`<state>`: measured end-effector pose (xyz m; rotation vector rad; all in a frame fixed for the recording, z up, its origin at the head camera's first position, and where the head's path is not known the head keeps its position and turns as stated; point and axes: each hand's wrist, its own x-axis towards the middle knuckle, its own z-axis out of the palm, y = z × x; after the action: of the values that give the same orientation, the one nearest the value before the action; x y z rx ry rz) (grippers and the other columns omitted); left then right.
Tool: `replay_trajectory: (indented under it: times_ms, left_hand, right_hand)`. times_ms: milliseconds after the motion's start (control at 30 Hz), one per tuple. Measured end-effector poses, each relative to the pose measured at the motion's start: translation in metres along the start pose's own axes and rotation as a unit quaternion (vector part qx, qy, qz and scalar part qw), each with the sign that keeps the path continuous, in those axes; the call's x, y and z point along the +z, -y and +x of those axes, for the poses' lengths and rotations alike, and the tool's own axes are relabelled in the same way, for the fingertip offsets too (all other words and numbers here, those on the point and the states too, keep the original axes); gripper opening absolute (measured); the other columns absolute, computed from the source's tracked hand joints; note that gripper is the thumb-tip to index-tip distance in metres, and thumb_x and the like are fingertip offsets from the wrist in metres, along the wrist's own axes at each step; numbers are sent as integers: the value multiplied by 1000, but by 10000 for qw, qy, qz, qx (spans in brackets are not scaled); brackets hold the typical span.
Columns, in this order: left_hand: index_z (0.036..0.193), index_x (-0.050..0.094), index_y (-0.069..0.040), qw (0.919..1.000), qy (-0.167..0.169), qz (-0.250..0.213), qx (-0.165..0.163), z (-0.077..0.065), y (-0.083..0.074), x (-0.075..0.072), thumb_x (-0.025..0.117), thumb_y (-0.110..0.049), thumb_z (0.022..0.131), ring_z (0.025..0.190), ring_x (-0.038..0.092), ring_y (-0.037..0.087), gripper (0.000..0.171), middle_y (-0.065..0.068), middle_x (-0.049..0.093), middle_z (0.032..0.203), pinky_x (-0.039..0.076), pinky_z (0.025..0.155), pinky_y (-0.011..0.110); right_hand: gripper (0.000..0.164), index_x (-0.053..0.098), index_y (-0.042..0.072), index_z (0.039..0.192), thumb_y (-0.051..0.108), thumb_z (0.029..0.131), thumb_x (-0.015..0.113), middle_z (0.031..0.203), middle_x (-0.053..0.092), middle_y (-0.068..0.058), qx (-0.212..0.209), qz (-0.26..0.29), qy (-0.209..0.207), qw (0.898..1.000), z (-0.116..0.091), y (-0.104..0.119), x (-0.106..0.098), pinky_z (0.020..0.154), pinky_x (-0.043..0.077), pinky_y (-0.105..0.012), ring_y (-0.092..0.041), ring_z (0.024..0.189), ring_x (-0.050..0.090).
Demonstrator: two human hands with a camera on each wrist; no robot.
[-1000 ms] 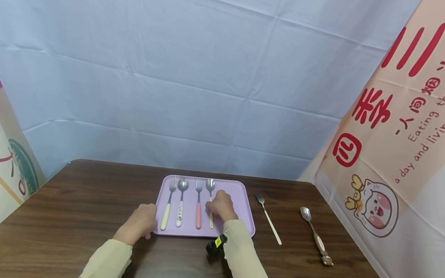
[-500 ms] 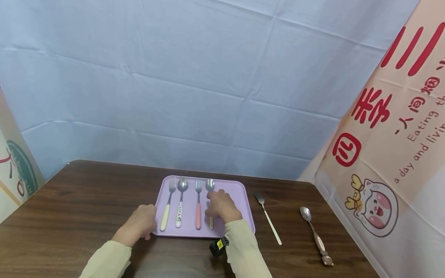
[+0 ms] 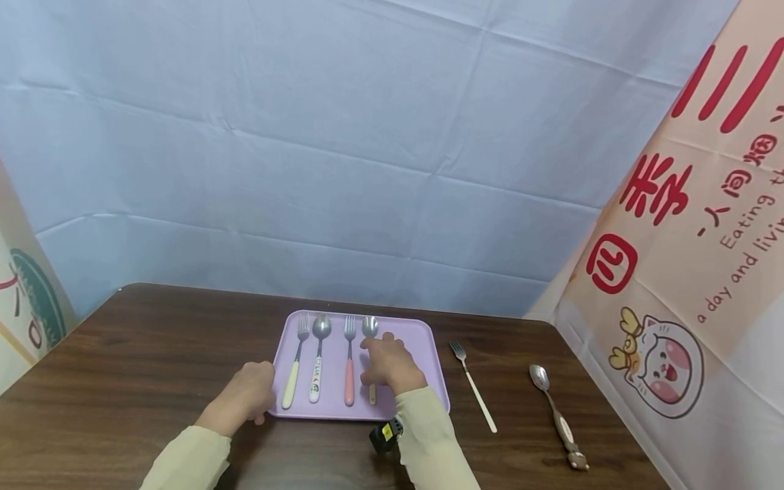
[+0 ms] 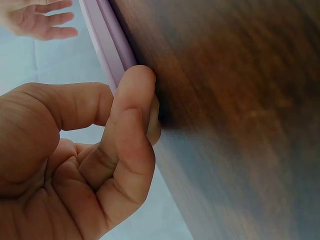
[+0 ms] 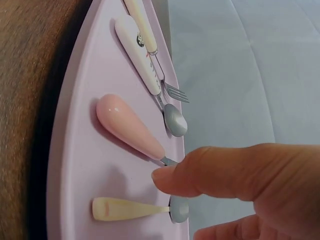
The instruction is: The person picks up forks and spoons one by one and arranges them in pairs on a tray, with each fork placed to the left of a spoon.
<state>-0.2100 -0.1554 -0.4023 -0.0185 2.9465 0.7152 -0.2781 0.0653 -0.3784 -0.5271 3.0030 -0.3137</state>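
Note:
A lilac tray point(image 3: 422, 350) lies on the table with cutlery in a row on it. From the left come a fork with a pale yellow handle point(image 3: 291, 384), a spoon with a patterned white handle point(image 3: 315, 378), a pink-handled fork point(image 3: 349, 384) and a cream-handled spoon point(image 3: 370, 327). My left hand point(image 3: 248, 395) pinches the tray's near left corner, its curled fingers at the rim in the left wrist view. Over the cream-handled spoon hovers my right hand point(image 3: 392, 364), fingers apart and holding nothing. It covers the middle of that spoon in the head view.
Right of the tray, a fork with a thin white handle point(image 3: 474, 388) lies on the dark wooden table point(image 3: 153, 354). Farther right is a spoon with a brown figured handle point(image 3: 557, 416). A pale blue cloth point(image 3: 306, 170) hangs behind the table, and a printed cloth point(image 3: 704, 272) hangs at the right.
My right hand has let go of the cream-handled spoon and risen a little, its fingers spreading. The left hand stays at the tray's corner.

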Motion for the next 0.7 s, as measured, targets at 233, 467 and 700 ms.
replay_trajectory:
  times_ms: [233, 467, 700]
  left_hand:
    - [84, 53, 11, 10000, -57, 34, 55, 0, 1, 0, 57, 10, 75, 38, 53, 13, 10, 14, 50, 61, 42, 40, 24]
    - [87, 53, 13, 10000, -5, 42, 5, -1, 0, 0, 58, 11, 76, 41, 53, 14, 12, 14, 49, 62, 42, 40, 24]
    - [87, 53, 13, 10000, -15, 61, -25, -2, -1, 0, 58, 10, 76, 41, 54, 14, 12, 15, 50, 62, 43, 41, 25]
  right_hand:
    - [58, 62, 11, 116, 15, 60, 78, 105, 53, -17, 33, 36, -73, 10000, 0, 0, 2, 70, 45, -45, -32, 89, 52]
    - [56, 62, 9, 116, 16, 63, 77, 100, 53, -13, 131, 82, -70, 9999, -1, -10, 2, 73, 43, -49, -31, 89, 52]
    - [54, 62, 9, 115, 14, 63, 75, 98, 53, -12, 299, 68, -148, 9994, -5, -28, -1, 72, 43, -49, -31, 89, 52]
